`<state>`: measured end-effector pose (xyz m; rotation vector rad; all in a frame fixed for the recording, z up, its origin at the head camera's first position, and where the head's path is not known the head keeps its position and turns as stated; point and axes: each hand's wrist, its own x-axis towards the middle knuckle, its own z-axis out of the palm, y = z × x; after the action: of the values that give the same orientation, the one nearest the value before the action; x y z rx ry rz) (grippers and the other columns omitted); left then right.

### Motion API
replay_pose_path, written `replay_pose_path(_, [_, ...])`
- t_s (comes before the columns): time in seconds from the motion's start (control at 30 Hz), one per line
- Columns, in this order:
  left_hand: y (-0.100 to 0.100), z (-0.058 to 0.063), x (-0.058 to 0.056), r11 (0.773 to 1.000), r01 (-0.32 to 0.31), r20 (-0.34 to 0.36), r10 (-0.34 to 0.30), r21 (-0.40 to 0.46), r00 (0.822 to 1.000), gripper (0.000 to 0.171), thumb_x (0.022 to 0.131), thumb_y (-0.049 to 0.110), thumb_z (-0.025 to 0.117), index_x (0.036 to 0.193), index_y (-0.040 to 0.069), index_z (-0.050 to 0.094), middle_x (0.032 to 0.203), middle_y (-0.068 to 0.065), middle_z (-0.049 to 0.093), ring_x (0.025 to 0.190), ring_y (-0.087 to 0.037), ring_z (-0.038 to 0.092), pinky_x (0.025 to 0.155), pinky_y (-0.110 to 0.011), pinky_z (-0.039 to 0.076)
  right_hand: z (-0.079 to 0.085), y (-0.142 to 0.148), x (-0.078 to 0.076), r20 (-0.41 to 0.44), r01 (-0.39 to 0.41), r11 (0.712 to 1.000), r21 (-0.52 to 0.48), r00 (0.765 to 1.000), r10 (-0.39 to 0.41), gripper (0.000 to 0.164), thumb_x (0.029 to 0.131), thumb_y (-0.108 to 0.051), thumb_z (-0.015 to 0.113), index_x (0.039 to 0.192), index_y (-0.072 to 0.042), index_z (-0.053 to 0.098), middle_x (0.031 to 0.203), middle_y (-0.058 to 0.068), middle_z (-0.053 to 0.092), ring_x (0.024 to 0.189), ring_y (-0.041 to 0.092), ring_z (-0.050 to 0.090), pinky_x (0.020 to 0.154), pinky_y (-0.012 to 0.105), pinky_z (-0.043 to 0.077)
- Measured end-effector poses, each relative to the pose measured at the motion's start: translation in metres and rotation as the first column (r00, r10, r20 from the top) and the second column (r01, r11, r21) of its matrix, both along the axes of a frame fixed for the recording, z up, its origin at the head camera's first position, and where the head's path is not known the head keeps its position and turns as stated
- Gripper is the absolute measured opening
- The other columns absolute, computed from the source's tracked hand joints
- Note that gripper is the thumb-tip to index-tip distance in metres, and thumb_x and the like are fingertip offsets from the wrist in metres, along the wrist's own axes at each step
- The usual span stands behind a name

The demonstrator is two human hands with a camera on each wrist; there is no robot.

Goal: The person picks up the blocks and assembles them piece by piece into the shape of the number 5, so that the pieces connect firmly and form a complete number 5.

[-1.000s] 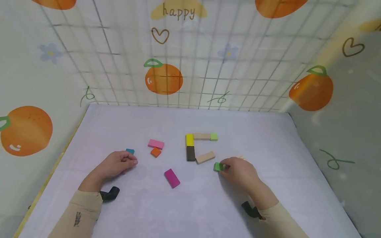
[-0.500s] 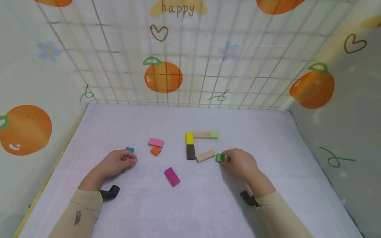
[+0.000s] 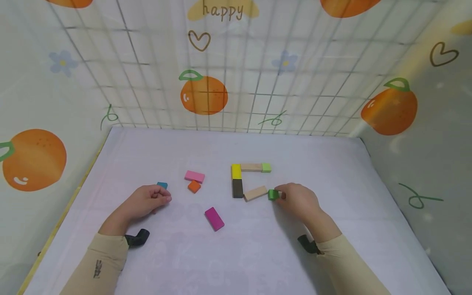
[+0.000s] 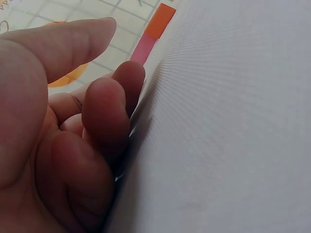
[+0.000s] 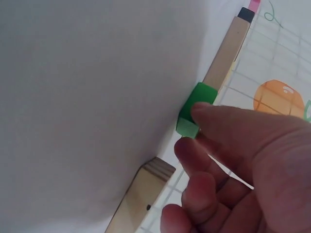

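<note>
Big oranges [image 3: 204, 95] are drawn on the wall behind a white worktop [image 3: 243, 258]. The right hand [image 3: 299, 201] pinches a green block [image 3: 273, 194] with its thumb and finger. That block is at the right end of a slanted wooden block [image 3: 256, 194], and the two look like they touch. By its other end is a black block [image 3: 237, 188], touching a yellow block [image 3: 236, 171]. The left hand [image 3: 144, 201] has loosely bent fingers, its thumb apart from them, and partly hides a blue block [image 3: 162, 185].
</note>
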<state>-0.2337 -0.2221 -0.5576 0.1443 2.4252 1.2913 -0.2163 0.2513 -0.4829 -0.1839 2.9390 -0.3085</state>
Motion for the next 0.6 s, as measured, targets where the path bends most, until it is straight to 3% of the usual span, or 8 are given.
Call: replay_pose_path(0.6, [0.0018,0.0058,0.0028,1.000,0.006,-0.006,-0.007,-0.006,1.000,0.024,0.091,0.039,0.074,0.104,0.019,0.072,0.070,-0.002,0.062,0.060,-0.019,0.056,0.061,-0.030,0.046,-0.0034,0.0005,-0.0022,-0.022,-0.019,1.000,-0.011,1.000,0.019,0.037,0.084,-0.009,0.074,0.121,-0.011,0.072,0.093,0.005,0.071,0.076,0.018,0.059,0.061,0.033,0.046])
